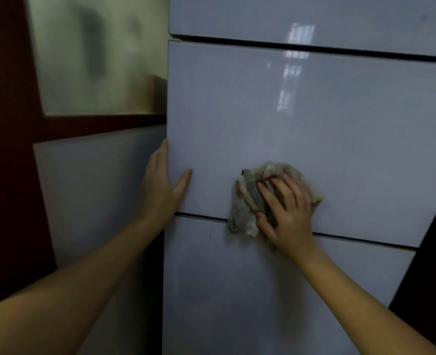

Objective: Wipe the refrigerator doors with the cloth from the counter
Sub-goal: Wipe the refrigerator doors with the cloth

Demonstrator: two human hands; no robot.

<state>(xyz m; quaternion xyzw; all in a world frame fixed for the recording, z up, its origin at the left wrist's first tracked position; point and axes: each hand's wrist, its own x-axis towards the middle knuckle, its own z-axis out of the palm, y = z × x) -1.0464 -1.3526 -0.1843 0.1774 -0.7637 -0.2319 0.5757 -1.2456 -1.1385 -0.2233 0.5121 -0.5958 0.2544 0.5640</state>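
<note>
A glossy pale grey refrigerator fills the view, with three stacked doors split by dark gaps: an upper door (314,14), a middle door (301,119) and a lower door (250,290). My right hand (287,211) presses a crumpled beige-grey cloth (245,201) flat against the bottom of the middle door, and the cloth hangs over the gap below. My left hand (161,183) grips the left edge of the middle door, thumb on the front and fingers around the side.
A dark red door frame (4,149) with a frosted glass pane (96,55) stands left of the refrigerator. A dark surface (427,265) lies at the right edge, beside the fridge.
</note>
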